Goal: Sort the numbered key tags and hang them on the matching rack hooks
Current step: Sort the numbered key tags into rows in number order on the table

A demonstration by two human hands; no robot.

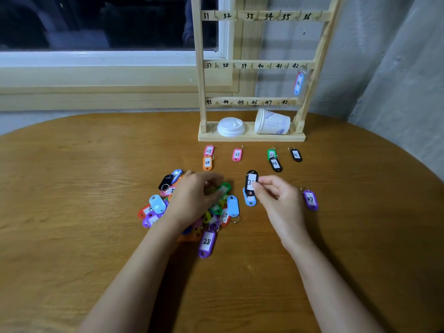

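A heap of coloured key tags (158, 204) lies mid-table. My left hand (194, 193) rests on top of the heap, fingers curled over some tags and rings; what it grips is hidden. My right hand (276, 198) pinches a black tag (251, 181) whose label starts with 3, over a light blue tag (249, 200). Sorted tags lie in a row before the wooden rack (203, 92): pink 25 (208, 150), orange 25 (207, 163), pink 27 (237, 155), green 33 (271, 154), black 33 (275, 164), black 36 (296, 155). A blue tag 42 (298, 83) hangs on hook 42.
A purple tag 47 (310, 200) lies right of my right hand, a purple tag 28 (206, 243) at the heap's near edge. On the rack's base sit a white lid (230, 127) and a tipped paper cup (272, 122). Window sill and wall stand behind the table (72, 176).
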